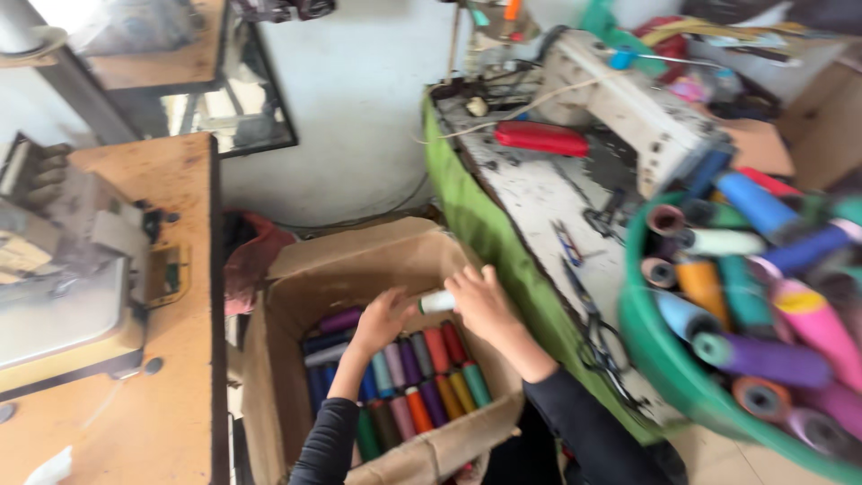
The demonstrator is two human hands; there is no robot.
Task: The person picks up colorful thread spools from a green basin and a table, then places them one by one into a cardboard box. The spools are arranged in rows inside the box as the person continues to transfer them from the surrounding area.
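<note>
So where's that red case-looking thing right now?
The red case lies on the sewing table in the upper middle of the head view, just left of the white sewing machine, above the scissors.

Black long sleeves (575, 413) on both arms, wrists bare.

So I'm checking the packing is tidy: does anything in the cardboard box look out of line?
Mostly neat: spools lie in rows in the cardboard box. One purple spool lies crosswise at the back left. The right hand holds a white spool; the left hand reaches in.
</note>
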